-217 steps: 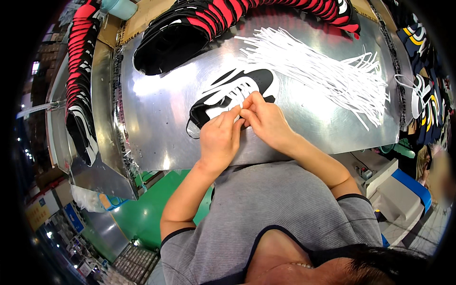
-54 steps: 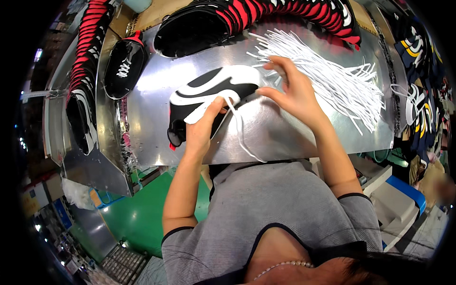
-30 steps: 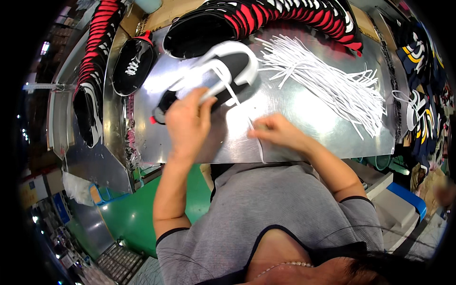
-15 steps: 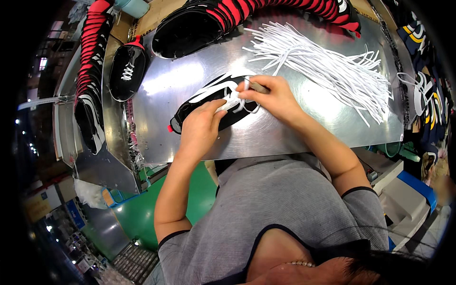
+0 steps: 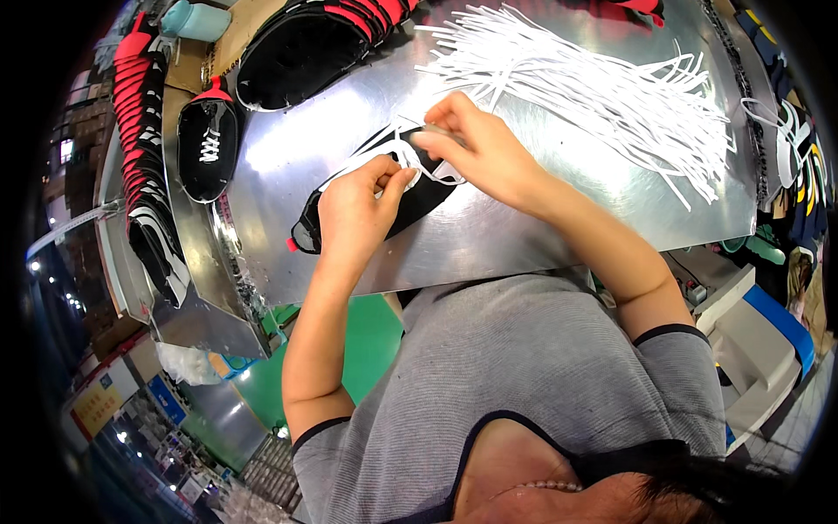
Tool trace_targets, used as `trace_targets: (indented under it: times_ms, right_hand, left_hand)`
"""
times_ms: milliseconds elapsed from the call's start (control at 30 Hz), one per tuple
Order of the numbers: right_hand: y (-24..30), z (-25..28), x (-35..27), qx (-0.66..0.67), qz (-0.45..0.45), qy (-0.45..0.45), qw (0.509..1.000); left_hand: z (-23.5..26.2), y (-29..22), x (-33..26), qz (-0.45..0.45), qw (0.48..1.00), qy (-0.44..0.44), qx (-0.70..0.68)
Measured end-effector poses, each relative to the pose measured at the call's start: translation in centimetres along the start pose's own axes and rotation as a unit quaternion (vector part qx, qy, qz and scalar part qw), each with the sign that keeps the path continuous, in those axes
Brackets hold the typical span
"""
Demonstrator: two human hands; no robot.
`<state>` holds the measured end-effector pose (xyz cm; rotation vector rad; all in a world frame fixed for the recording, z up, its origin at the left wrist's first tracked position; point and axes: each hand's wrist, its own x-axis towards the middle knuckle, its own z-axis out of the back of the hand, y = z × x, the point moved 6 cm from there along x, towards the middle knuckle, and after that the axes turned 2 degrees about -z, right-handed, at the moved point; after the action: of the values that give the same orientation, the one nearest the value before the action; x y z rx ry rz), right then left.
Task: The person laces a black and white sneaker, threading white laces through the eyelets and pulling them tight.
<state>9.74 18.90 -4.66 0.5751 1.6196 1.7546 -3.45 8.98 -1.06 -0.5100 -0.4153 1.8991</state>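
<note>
A black-and-white shoe upper (image 5: 428,199) with a red heel tab lies aslant on the metal tabletop in front of me. My left hand (image 5: 358,205) rests over its near left part, thumb and forefinger pinched on a white shoelace (image 5: 407,155) at the lacing opening. Just above the upper's toe half, my right hand (image 5: 489,157) is closed, with a small brownish-grey tool between thumb and fingers, mostly hidden. Loops of the lace hang between both hands and across the upper. The fingers cover part of the lacing.
A bundle of white shoelaces (image 5: 585,96) lies at the right on the metal tabletop (image 5: 524,249). Nested black-and-red uppers (image 5: 301,61) stand at the back, with another long row (image 5: 140,131) at the left. A laced upper (image 5: 208,148) sits beside that row. A pale blue container (image 5: 196,19) stands behind.
The whole view has shifted a little. My right hand has turned and risen away from the lacing, and its tool shows less. My left hand's fingertips are now bunched in a pinch.
</note>
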Motion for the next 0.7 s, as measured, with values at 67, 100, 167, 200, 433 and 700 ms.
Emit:
trace_targets:
  times_ms: [67, 100, 167, 200, 433, 700]
  right_hand:
    - [-0.1, 0.1, -2.2, 0.006, -0.003, 0.041, 0.999]
    - [-0.1, -0.2, -3.1, -0.027, 0.000, 0.060, 0.998]
    - [-0.8, -0.7, -3.8, -0.058, 0.021, 0.064, 0.996]
    - [-1.0, -0.8, -3.8, -0.079, 0.028, 0.067, 0.994]
    - [-0.9, -1.4, -2.8, -0.227, 0.048, 0.059, 0.971]
    - [-0.5, -4.3, -2.4, -0.326, 0.092, 0.058, 0.939]
  left_hand:
    - [-0.1, 0.0, 0.2, 0.003, 1.000, -0.005, -0.006]
    - [-0.2, 0.2, 0.3, 0.010, 1.000, -0.002, -0.005]
    - [-0.1, 0.3, 0.4, 0.013, 1.000, 0.000, 0.000]
    - [-0.2, 0.3, 0.4, 0.012, 1.000, 0.000, -0.002]
    - [-0.4, 0.2, 0.0, -0.052, 0.997, -0.001, -0.054]
    - [-0.3, -0.7, -1.5, -0.190, 0.981, -0.018, -0.035]
